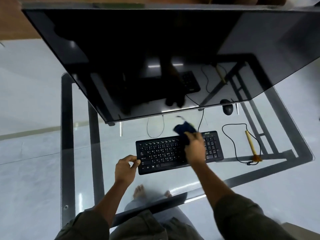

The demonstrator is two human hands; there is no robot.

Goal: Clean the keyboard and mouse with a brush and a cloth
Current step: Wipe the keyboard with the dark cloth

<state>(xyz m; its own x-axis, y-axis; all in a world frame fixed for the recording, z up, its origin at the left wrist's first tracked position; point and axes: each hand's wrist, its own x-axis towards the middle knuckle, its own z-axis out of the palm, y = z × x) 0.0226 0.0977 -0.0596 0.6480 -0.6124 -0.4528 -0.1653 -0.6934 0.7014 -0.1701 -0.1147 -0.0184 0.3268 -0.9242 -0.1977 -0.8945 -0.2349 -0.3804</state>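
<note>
Black keyboard (161, 153) is lying on the glass desk (242, 172), in front of the monitor (138, 58). Left grip (125, 168) is pinching the keyboard's left edge. Right grip (194, 146) is clutching a bunched dark blue cloth (184, 129) over the keys, between main block and numpad; blurred, contact unclear. Black mouse (227, 109) is sitting far right by the monitor's lower edge. Wooden-handled brush (252, 146) is lying right of the keyboard, apart from it, beside a looping black cable (233, 124).

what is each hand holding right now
left hand: pinches the left edge of the keyboard.
right hand: grips the dark cloth over the keyboard.
</note>
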